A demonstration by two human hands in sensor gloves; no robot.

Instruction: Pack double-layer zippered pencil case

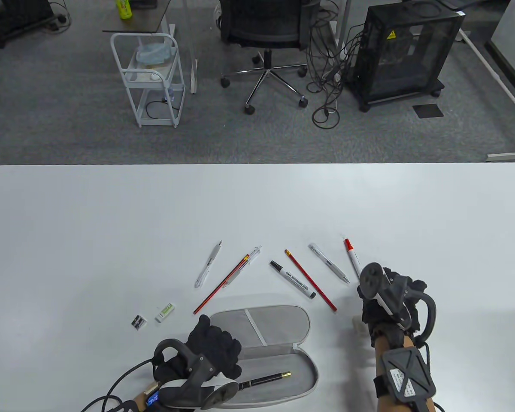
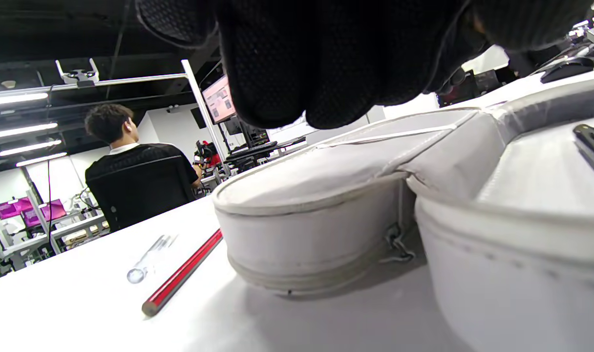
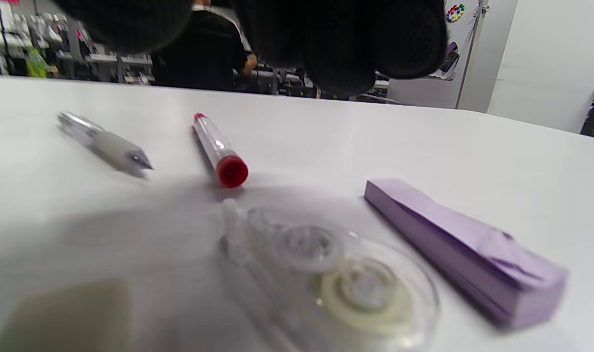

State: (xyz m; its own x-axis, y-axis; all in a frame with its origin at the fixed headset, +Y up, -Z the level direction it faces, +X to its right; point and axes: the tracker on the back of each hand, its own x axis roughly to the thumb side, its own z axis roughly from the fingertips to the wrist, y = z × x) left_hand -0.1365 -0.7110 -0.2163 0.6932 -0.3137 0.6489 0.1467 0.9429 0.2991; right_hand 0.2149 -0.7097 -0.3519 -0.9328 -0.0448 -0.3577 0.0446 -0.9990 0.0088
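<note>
The grey pencil case [image 1: 279, 326] lies open at the table's front; it also fills the left wrist view [image 2: 326, 195]. A black pen with gold trim [image 1: 264, 380] lies in its near half. My left hand [image 1: 216, 347] rests over the case's left end, fingers curled, holding nothing. My right hand [image 1: 380, 307] hovers right of the case, empty. Its fingers [image 3: 341, 44] hang above a clear correction tape [image 3: 336, 278] and a purple note pad [image 3: 463, 264]. A red-capped pen [image 1: 352, 256] lies just beyond it.
Fanned beyond the case lie a white pen [image 1: 208, 266], a clear pen [image 1: 244, 268], two red pencils [image 1: 310, 279], a black-capped marker [image 1: 292, 280] and a grey pen [image 1: 328, 262]. An eraser [image 1: 165, 312] and a small sharpener [image 1: 139, 321] lie to the left.
</note>
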